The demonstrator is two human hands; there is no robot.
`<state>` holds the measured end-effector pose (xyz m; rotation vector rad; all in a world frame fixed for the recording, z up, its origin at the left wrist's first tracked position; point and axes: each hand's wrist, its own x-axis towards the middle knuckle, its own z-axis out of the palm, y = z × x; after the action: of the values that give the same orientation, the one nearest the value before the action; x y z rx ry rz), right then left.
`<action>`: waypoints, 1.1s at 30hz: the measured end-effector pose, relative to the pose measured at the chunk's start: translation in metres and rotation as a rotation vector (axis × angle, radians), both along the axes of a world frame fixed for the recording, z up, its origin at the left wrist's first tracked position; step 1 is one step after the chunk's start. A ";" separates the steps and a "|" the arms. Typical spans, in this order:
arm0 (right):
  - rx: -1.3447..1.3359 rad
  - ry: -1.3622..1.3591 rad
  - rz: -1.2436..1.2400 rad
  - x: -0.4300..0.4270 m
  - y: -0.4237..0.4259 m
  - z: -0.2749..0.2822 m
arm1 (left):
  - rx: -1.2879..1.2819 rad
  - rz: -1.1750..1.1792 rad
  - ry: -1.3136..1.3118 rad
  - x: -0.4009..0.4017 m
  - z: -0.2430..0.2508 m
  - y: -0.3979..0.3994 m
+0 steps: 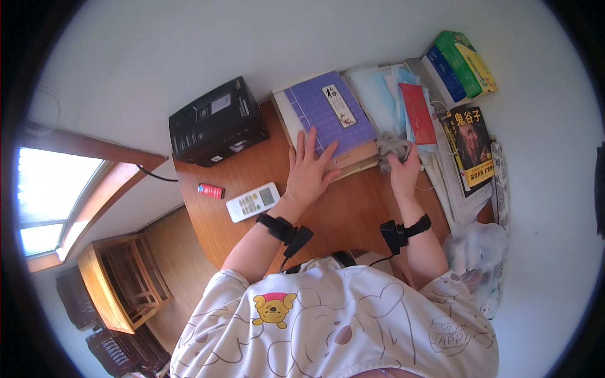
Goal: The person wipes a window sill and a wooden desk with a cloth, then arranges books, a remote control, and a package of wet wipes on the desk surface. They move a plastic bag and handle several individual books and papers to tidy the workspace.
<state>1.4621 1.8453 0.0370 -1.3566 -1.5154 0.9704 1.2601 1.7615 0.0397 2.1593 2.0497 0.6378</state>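
Note:
My left hand (309,167) lies with its fingers spread on the lower edge of a stack of books, topped by a purple book (326,113) with a white title panel. Pinched in my right hand (404,170) is a crumpled grey cloth or plastic piece (393,149), beside the stack's right corner. Just above it are blue face masks (378,97) in clear plastic and a red envelope (417,113). A white remote control (254,202) rests to the left of my left wrist.
On the wooden table (340,212) stand a black box (217,123) and a small red packet (211,191). Towards the right wall are a green and yellow box (463,64), a black and yellow book (470,146) and a clear plastic bag (477,245). A wooden stool (125,283) is at lower left.

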 end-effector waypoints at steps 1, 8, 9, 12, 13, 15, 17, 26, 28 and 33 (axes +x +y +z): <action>0.045 0.057 -0.051 -0.004 0.005 0.005 | 0.001 0.012 -0.059 0.000 -0.005 0.000; -0.065 -0.325 0.045 -0.060 0.057 -0.001 | 0.051 0.032 -0.321 -0.003 -0.007 0.002; -0.084 -0.296 0.101 -0.060 0.057 0.002 | 0.049 0.020 -0.309 -0.004 -0.008 0.001; -0.020 -0.141 0.119 -0.062 0.077 0.011 | 0.000 0.045 -0.268 -0.005 -0.009 -0.002; 0.070 -0.030 0.089 -0.062 0.091 0.016 | 0.008 0.044 -0.229 -0.004 -0.009 -0.001; 0.190 0.025 0.049 -0.080 0.115 0.015 | 0.016 0.041 -0.180 -0.003 -0.010 0.000; -0.011 -0.060 0.143 -0.108 0.123 0.035 | 0.038 0.030 -0.161 -0.005 -0.010 -0.002; -0.120 -0.389 0.211 -0.100 0.090 0.004 | 0.066 0.014 -0.020 -0.004 -0.020 0.001; -0.132 -0.398 0.219 -0.073 0.058 0.010 | 0.064 0.009 -0.016 -0.002 -0.019 0.001; -0.095 -0.356 0.178 -0.012 -0.002 0.009 | 0.063 -0.007 -0.021 -0.001 -0.016 0.002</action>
<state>1.4496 1.8436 0.0461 -1.5428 -1.9030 0.9555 1.2588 1.7630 0.0236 2.1822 2.0371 0.7307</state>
